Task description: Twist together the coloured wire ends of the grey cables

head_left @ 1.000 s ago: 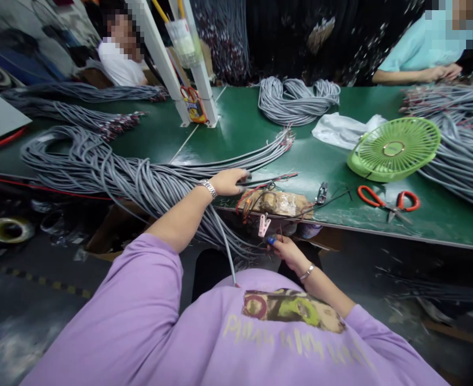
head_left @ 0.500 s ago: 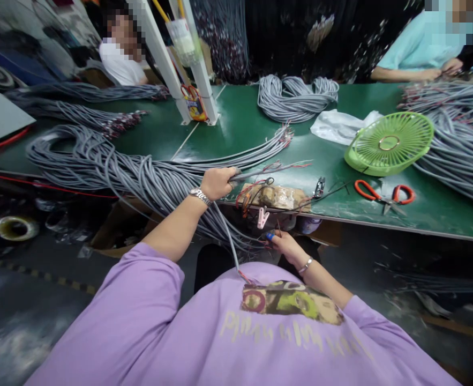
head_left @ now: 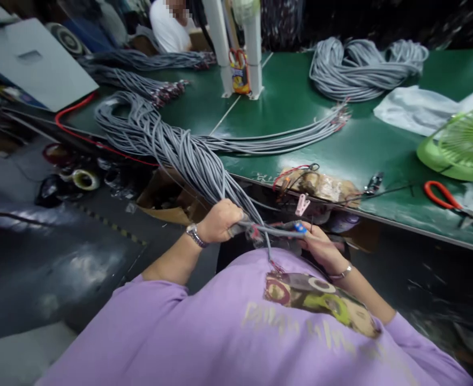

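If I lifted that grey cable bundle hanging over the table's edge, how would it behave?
The grey cable bundle would probably sag, since it droops off the green table. It may be heavy, with so many strands packed together. The rounded loop at its far end suggests some springiness.
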{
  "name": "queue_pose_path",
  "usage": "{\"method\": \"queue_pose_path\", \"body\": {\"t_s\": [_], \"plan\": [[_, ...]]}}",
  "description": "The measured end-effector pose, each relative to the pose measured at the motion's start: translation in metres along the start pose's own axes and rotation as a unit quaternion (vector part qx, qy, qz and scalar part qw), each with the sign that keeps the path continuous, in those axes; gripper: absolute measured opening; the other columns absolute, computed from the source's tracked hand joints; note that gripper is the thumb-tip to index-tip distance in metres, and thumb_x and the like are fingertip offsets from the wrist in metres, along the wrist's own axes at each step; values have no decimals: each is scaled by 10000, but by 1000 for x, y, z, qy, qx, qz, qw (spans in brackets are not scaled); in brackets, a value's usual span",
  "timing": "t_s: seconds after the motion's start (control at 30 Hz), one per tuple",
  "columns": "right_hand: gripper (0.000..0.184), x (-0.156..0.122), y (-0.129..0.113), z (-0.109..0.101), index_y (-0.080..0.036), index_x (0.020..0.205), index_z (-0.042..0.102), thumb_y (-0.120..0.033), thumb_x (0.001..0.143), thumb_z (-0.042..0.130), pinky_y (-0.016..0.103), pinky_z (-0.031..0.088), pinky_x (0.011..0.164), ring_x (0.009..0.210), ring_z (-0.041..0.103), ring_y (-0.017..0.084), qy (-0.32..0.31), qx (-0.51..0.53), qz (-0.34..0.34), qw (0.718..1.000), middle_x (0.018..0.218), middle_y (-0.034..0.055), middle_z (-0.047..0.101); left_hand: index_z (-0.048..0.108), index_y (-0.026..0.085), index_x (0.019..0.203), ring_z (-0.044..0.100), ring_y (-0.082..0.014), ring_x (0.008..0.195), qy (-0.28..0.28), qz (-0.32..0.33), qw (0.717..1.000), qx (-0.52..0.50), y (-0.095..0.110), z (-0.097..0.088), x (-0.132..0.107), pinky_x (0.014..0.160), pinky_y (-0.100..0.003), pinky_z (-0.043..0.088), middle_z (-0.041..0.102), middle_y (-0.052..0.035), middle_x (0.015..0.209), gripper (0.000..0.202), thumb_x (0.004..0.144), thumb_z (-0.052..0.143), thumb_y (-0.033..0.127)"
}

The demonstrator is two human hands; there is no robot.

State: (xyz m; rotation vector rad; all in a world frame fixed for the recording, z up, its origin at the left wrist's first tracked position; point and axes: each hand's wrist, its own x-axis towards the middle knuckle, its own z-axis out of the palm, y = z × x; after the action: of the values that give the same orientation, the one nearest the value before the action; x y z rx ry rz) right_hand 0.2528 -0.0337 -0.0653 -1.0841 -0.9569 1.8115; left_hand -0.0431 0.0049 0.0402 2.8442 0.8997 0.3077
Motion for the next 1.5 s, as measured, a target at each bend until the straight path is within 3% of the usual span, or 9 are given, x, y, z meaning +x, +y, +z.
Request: {"method": "queue_pose_path", "body": {"t_s": [0.13,0.27,0.4,0.63,0.8,1.0,1.2,1.37,1.5], "plan": [[531,-7,-12,17,-195,945,718,-681,731,724,251,318,501,649,509,145,-42,30,-23,998,812,85,670,622,201,799,588,-204,656,10,-14,1000,-8,5,26,3,716,-375,408,667,-82,698,556,992,236,552],[587,-10,-13,18,-250,1099,684,-702,725,711,248,275,476,545,383,100,-73,70,-17,995,841,69,684,662,188,971,665,-231,882,40,-29,997,-62,6,46,17,847,-383,447,731,-111,939,395,977,370,452],[588,-8,-9,3,-204,1020,718,-716,734,680,240,215,442,490,277,72,-95,33,-19,995,778,58,674,665,183,1024,665,-221,1025,39,-38,992,-114,11,42,28,896,-349,474,722,-114,1109,269,938,458,331],[418,-12,-14,-13,-179,1031,712,-471,746,806,300,508,800,852,634,170,-85,-86,-100,988,978,62,727,680,170,1000,683,-201,817,-79,-74,994,-13,24,35,53,726,-306,471,738,-66,887,247,912,464,253],[436,-21,-17,-12,-187,1013,658,-475,729,822,269,487,699,740,597,138,-43,-70,-136,987,838,28,678,683,168,977,682,-212,789,-110,-99,988,43,32,42,68,661,-309,447,738,-72,871,243,909,469,259],[466,-15,-17,-6,-173,897,650,-621,783,708,217,268,452,488,365,61,46,-13,-111,993,674,-5,616,688,160,955,674,-212,780,-86,-65,993,38,29,48,65,702,-326,463,729,-74,844,221,870,494,221],[462,-7,-17,2,-164,822,671,-558,648,838,229,381,524,573,495,100,55,-3,-100,993,649,3,620,648,149,1051,649,-165,746,45,-55,991,-112,27,55,54,721,-296,497,700,-53,855,245,854,633,295],[455,-5,-17,6,-165,819,655,-578,695,800,202,213,430,458,335,42,50,49,-94,993,629,-12,597,628,166,880,620,-122,666,167,-140,929,-299,24,63,48,629,-245,492,650,-19,768,270,835,715,418],[484,-7,-10,12,-170,848,659,-653,821,641,214,256,420,442,331,51,28,-23,-97,995,664,10,629,537,181,870,570,-81,477,253,-260,789,-496,14,64,43,503,-199,442,593,55,613,389,809,732,512]]}}
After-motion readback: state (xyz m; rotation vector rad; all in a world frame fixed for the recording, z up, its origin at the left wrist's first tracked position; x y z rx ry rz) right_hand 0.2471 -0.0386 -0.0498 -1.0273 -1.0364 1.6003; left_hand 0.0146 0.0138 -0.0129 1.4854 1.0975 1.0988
